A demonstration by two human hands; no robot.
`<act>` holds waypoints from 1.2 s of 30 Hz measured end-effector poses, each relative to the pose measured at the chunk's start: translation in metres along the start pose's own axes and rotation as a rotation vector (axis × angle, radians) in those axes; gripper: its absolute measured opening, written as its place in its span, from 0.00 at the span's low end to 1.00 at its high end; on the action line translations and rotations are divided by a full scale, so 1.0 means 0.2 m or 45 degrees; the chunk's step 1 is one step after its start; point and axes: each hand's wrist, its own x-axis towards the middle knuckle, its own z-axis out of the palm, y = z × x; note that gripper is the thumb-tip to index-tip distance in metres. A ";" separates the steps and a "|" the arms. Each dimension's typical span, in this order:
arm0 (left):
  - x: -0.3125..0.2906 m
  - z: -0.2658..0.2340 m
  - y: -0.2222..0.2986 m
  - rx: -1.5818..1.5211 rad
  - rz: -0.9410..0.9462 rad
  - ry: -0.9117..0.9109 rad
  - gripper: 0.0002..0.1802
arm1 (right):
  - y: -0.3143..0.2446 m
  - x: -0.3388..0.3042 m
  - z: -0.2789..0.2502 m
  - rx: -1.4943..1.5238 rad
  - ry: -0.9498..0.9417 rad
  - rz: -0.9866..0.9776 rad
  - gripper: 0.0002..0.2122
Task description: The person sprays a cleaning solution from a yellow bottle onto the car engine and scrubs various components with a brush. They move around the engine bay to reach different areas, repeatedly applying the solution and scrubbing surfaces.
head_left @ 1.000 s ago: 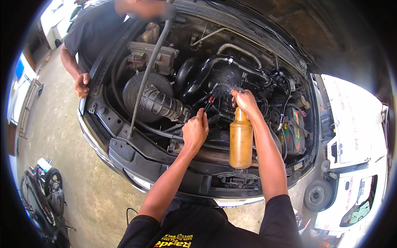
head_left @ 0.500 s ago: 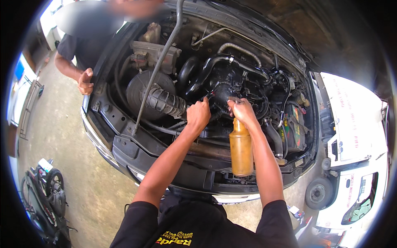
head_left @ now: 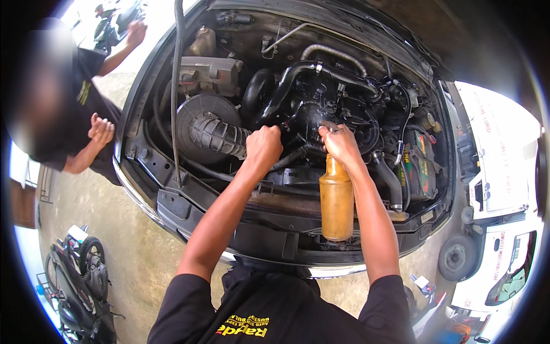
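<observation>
Head view: the right hand (head_left: pixel 339 142) is wrapped around the top of an amber spray bottle (head_left: pixel 337 200), which hangs upright over the front of the engine bay (head_left: pixel 286 200). The left hand (head_left: pixel 264 146), curled into a fist, is beside the ribbed intake hose (head_left: pixel 217 136); whether it pinches anything is hidden.

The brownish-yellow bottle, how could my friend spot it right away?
Find the big open engine bay in the middle. At its front, the person's right hand grips the top of a bottle. It is tall, narrow-necked and cloudy amber, while the engine parts beyond it are mostly black.
</observation>
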 end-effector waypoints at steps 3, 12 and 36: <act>-0.20 -0.06 -0.02 -0.185 -0.153 -0.002 0.14 | 0.00 0.01 -0.03 0.102 -0.057 0.019 0.17; -0.82 -0.23 0.02 -0.771 -0.256 0.221 0.22 | -0.27 -0.37 -0.26 0.454 -0.027 0.040 0.28; -2.26 -0.75 0.41 -0.763 0.207 0.578 0.17 | -0.52 -2.06 -0.25 0.865 0.248 -0.664 0.16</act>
